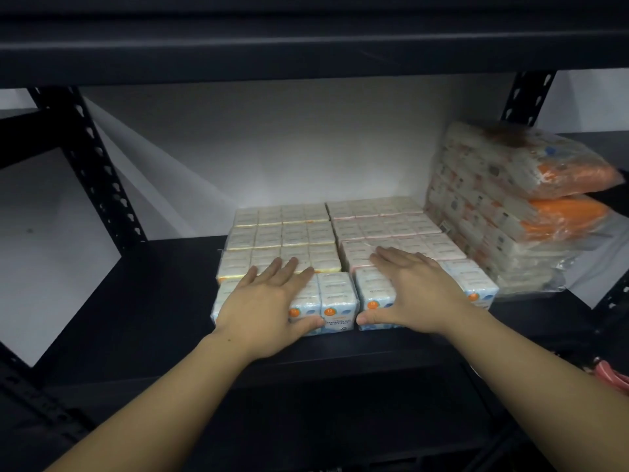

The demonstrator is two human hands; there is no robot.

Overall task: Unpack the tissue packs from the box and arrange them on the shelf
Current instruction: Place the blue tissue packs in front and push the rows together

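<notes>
Two flat, spread hands, your left hand (269, 301) and right hand (417, 291), partly hide the front tissue packs (335, 298) they press.

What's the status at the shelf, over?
Left hand flat on front-left blue pack, right hand on front-right blue pack. Rows of packs behind; orange bundles stacked far right. Nothing blocking.

Shelf (136, 301): black.
Back wall (272, 148): white.
Front tissue packs (337, 301): pale blue, orange dots.
Left rows (282, 233): white, yellow-edged.
Right rows (384, 226): white, pink-edged.
Side bundles (510, 185): white, orange ends.
</notes>
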